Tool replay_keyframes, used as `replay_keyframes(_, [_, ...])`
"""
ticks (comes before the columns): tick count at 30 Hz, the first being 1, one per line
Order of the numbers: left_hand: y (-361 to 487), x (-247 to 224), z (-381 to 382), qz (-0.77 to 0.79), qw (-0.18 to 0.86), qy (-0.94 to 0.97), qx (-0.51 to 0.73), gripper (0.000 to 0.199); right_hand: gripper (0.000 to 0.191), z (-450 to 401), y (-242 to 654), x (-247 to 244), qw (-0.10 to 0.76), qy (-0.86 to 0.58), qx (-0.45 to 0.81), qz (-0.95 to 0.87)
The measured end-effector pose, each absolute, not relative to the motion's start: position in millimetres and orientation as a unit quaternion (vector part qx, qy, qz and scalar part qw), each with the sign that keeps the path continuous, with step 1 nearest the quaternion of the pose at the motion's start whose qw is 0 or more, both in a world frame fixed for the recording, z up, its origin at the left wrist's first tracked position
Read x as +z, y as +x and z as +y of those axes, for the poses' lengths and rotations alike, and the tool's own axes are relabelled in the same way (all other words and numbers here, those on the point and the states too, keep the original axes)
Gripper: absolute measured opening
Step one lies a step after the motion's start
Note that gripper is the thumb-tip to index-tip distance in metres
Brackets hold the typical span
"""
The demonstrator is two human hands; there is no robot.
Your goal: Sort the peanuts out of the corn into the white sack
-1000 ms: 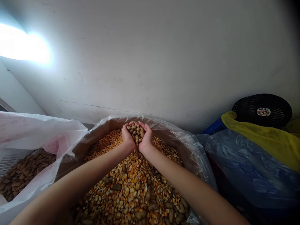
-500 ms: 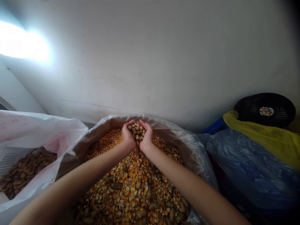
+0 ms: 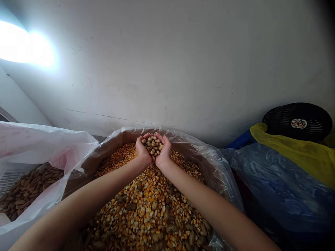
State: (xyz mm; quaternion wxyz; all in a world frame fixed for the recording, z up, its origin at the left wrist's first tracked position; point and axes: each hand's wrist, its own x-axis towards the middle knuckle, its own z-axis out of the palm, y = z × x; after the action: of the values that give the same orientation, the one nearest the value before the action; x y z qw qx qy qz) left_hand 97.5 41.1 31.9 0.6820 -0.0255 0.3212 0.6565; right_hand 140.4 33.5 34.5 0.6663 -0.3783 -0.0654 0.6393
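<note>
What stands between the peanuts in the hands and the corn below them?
Only the hands themselves: the left hand and right hand cup the peanuts together, just above the loose corn kernels; nothing else shows between.

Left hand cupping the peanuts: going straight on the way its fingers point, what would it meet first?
The left hand would probably meet the plastic-lined far wall of the box first, though depth is hard to judge.
</note>
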Motion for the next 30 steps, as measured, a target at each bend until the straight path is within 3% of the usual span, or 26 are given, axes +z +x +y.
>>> replay_keyframes(30, [96, 41, 40, 0.332, 0.691, -0.027, 0.641, 0.023, 0.026, 30, 138, 37, 0.684, -0.359, 0.634, -0.048])
